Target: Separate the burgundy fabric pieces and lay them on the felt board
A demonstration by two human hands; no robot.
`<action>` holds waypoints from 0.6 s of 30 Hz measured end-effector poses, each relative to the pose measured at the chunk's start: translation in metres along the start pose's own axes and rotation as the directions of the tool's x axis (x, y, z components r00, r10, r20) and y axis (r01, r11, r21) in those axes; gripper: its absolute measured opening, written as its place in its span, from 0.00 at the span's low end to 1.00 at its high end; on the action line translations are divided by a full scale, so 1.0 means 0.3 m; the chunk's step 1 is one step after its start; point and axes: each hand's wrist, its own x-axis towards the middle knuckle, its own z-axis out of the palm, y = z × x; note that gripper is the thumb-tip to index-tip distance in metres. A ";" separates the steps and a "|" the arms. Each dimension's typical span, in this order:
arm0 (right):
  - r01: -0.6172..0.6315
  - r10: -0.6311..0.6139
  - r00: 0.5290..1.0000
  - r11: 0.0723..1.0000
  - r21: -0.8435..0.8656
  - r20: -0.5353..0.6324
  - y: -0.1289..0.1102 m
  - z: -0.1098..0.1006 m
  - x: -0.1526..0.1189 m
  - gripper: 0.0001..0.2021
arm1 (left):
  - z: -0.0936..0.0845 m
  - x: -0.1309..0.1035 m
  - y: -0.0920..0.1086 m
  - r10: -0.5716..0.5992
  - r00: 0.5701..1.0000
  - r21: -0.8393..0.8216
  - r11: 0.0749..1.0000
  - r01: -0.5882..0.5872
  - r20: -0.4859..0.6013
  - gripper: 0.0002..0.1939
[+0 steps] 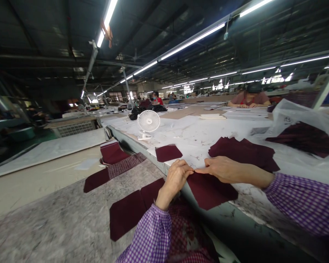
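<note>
A maroon fabric piece (211, 191) hangs partly over the edge of the white table, its upper corner between my two hands. My left hand (177, 176) pinches that corner with fingers pressed together. From the right, my right hand (222, 168) touches the same corner with its fingertips, the fingers closed. A pile of maroon pieces (242, 151) lies beyond my right hand. Another maroon piece (168, 153) sits just past my left hand. On the lower grey surface at the left are more maroon pieces (127, 215), some laid end to end.
A white fan (148, 121) stands on the white table (181, 128). At the right is a clear plastic bag (298, 124) with dark maroon fabric. A stack of maroon fabric (113, 152) lies beside the table edge. People sit farther back.
</note>
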 end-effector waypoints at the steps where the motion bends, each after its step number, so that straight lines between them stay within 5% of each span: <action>1: 0.020 -0.019 1.000 0.999 -0.028 0.022 0.002 -0.003 0.005 0.28 | -0.002 -0.003 -0.004 -0.011 1.000 -0.023 1.000 0.010 -0.010 0.12; 6: 0.076 -0.077 0.997 0.997 0.022 0.026 0.014 -0.023 0.023 0.29 | -0.017 -0.022 -0.030 0.014 1.000 -0.115 0.993 -0.017 -0.023 0.11; 12: 0.105 -0.099 0.994 0.985 0.135 -0.051 0.008 -0.042 0.038 0.28 | -0.051 -0.054 -0.061 -0.161 0.982 -0.368 0.923 0.115 -0.098 0.06; 18: 0.128 -0.126 0.992 0.990 0.066 -0.030 0.006 -0.037 0.045 0.31 | -0.040 -0.048 -0.015 -0.199 0.972 -0.224 0.960 0.168 -0.124 0.04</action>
